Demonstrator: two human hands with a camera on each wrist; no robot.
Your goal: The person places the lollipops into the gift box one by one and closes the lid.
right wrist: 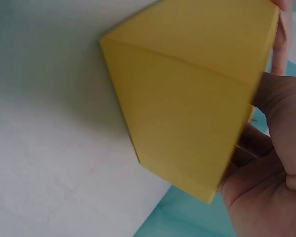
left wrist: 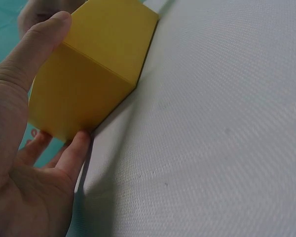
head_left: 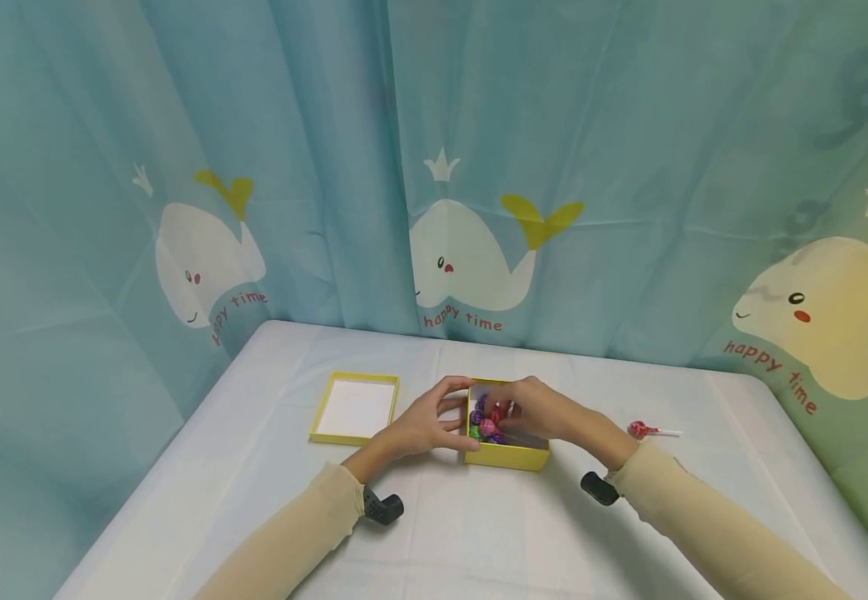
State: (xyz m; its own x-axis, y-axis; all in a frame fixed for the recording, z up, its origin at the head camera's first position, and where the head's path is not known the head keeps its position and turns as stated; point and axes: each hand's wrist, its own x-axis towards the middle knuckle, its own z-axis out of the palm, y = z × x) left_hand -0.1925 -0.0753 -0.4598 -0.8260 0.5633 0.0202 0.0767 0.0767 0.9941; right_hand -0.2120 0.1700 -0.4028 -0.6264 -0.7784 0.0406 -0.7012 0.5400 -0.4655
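An open yellow box stands on the table with several wrapped lollipops inside, among them a pink one, a green one and purple ones. My left hand steadies the box's left end, thumb at the near corner and fingers spread along the end wall. In the left wrist view the thumb lies at the upper edge. My right hand reaches over the right side into the box, fingers curled about a red-wrapped lollipop. The box wall hides its fingertips in the right wrist view.
A shallow yellow-edged lid with a white inside lies left of the box. One red lollipop with a white stick lies on the white table to the right. Behind the table hangs a blue whale-print curtain.
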